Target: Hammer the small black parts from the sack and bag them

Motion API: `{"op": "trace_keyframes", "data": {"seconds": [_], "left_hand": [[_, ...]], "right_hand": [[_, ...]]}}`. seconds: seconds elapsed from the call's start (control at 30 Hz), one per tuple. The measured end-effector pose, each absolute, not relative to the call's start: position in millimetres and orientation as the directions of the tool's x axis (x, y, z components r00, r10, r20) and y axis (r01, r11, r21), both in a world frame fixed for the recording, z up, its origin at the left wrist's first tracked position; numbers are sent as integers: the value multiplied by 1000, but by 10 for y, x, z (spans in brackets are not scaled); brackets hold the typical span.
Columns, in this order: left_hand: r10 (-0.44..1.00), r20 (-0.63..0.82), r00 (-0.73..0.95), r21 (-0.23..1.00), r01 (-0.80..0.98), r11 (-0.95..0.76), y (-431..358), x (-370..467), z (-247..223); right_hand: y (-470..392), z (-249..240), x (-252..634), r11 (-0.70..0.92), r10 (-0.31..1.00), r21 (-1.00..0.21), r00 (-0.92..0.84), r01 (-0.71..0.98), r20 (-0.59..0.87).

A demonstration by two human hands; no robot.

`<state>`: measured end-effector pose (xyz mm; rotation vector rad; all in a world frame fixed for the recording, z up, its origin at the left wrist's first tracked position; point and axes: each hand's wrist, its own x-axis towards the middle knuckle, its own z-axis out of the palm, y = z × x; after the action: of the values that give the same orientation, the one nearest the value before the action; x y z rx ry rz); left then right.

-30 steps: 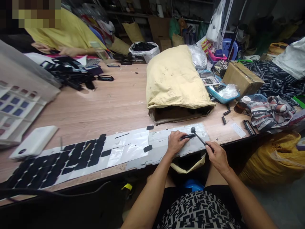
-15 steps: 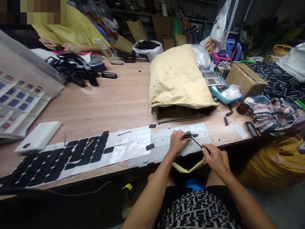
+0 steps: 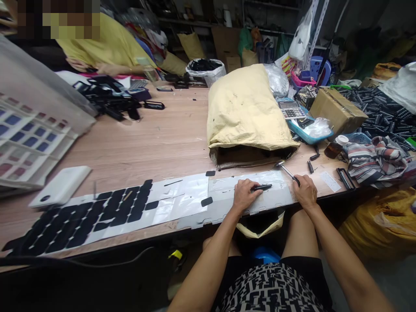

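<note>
With the left hand (image 3: 244,196) pinching the thin black strip (image 3: 261,187) and the right hand (image 3: 304,191) gripping the small hammer (image 3: 286,170) toward one o'clock, a careless tap could catch those fingers.

Left hand (image 3: 244,195) pins a thin black strip (image 3: 261,187) on the clear sheet (image 3: 247,190); right hand (image 3: 304,191) grips a small hammer (image 3: 286,169), head resting near the yellow sack (image 3: 247,112).
</note>
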<state>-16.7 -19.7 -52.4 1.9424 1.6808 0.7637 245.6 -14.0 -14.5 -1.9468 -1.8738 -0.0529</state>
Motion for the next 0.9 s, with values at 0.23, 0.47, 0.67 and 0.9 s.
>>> {"op": "trace_keyframes", "data": {"seconds": [0.23,0.47,0.67,0.9], "left_hand": [[986,125,109,671,723,-165,-217,-186,-534],[979,153,133,693,692,-202,-269,-240,-526],[932,284,223,644,676,-358,-769,-265,-480],[866,407,289,474,744,-471,-1437,-208,-648]], "right_hand": [[-21,-331,2436,-23,907,-123,72,992,414],[-45,-370,2397,-46,908,-84,77,995,412],[-51,-400,2409,-44,914,-90,76,995,399],[-58,-413,2401,-41,914,-90,74,995,399]]}}
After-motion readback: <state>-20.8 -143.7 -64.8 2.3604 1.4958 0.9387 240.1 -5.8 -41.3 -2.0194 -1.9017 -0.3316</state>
